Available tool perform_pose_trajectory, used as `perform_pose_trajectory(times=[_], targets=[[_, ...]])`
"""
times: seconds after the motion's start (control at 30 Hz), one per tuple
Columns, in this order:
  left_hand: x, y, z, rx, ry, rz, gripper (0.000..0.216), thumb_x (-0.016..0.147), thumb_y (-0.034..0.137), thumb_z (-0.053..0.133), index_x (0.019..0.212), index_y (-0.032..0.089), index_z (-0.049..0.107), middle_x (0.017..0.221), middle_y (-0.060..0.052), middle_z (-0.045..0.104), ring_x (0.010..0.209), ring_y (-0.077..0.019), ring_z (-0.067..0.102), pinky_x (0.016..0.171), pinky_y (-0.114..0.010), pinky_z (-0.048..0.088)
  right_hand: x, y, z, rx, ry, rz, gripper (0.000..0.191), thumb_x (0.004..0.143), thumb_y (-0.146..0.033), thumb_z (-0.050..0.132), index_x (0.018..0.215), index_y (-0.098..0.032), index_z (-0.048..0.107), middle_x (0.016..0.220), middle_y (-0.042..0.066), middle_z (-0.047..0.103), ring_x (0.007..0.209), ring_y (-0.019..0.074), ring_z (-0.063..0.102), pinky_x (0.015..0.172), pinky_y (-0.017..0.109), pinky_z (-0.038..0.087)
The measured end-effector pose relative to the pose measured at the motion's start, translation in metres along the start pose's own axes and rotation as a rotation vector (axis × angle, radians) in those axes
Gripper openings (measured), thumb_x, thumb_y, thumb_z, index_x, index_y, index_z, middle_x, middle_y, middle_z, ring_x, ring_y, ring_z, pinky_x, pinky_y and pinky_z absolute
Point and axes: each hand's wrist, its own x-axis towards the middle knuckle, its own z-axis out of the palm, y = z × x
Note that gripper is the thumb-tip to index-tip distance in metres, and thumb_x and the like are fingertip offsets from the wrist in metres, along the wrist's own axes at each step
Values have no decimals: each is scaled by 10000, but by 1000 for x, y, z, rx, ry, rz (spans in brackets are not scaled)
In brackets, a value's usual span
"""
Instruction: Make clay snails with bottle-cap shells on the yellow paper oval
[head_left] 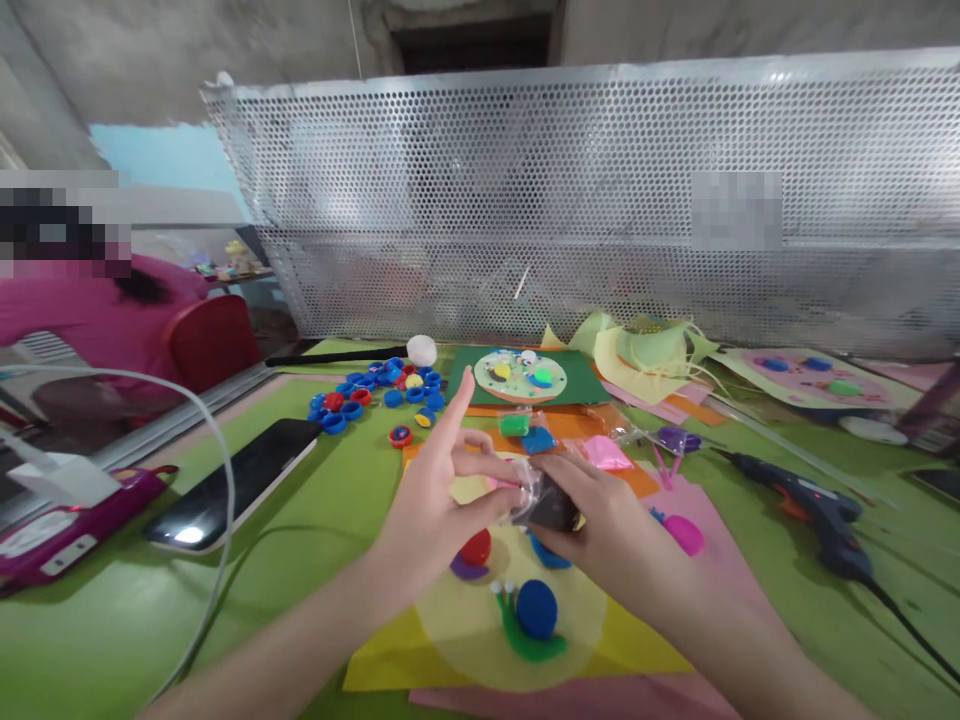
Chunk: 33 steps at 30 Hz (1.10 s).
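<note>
My left hand (pixel 427 500) is pinched at the thumb and fingers on the clear end of a small plastic packet with dark contents (pixel 553 503). From the other side, my right hand (pixel 604 505) grips the dark part of that packet. Below them lies a pale round paper (pixel 450 640) on a yellow sheet (pixel 645 645). On the round paper sits a snail figure with a green clay body (pixel 525 640) and a blue bottle-cap shell (pixel 537 608). Just under my hands, a red cap (pixel 476 547) on purple clay and a blue piece (pixel 551 552) are partly hidden.
Several blue and red bottle caps (pixel 352 400) lie left of a finished paper disc (pixel 521 378). Packets of green (pixel 514 425), blue (pixel 538 440) and pink clay (pixel 606 453) lie beyond my hands. A glue gun (pixel 814 505) rests right; a phone (pixel 232 485) and power strip (pixel 82 525) left.
</note>
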Motion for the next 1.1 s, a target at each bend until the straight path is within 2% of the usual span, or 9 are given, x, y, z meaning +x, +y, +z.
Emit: perform_pose_trajectory(times=[0.23,0.4,0.6,0.77,0.97,1.1], targets=[[-4,0,1,-73,32,-83,935,708,193,680,1422,298,85,665,8,672,1022,-248,493,861,-399,395,-2,-1,2,-127,-2,-38,377,676,-46,593,1033,-147,528,956,96,601,865,240,586,704,381,509],[-2,4,2,-92,84,-89,941,698,233,697,1424,234,98,665,17,680,956,-219,529,901,-378,367,-1,-2,1,-56,27,-11,369,663,-48,595,1004,-179,540,950,70,612,847,213,594,685,334,507],[7,3,-1,-433,100,-262,935,634,218,741,1394,143,202,624,52,658,686,-138,618,764,-291,455,-1,1,0,-8,110,35,300,688,-92,590,950,-233,556,919,19,624,794,171,590,659,281,481],[10,-2,-4,-612,74,-293,791,683,189,706,1361,141,301,591,74,625,702,-104,620,800,-253,438,1,6,-3,-27,165,39,261,671,-97,615,900,-218,582,811,8,629,746,165,580,634,262,467],[11,0,-4,-482,71,-248,714,712,221,686,1340,194,348,693,38,675,763,-128,627,802,-262,443,5,7,-8,-36,177,109,147,718,-160,582,858,-205,582,791,17,639,682,156,584,574,249,454],[10,5,-4,-376,93,-176,712,727,218,655,1351,231,314,780,26,668,808,-140,611,752,-249,452,3,3,-7,-67,152,72,221,679,-110,611,874,-211,593,780,6,633,685,153,572,584,244,448]])
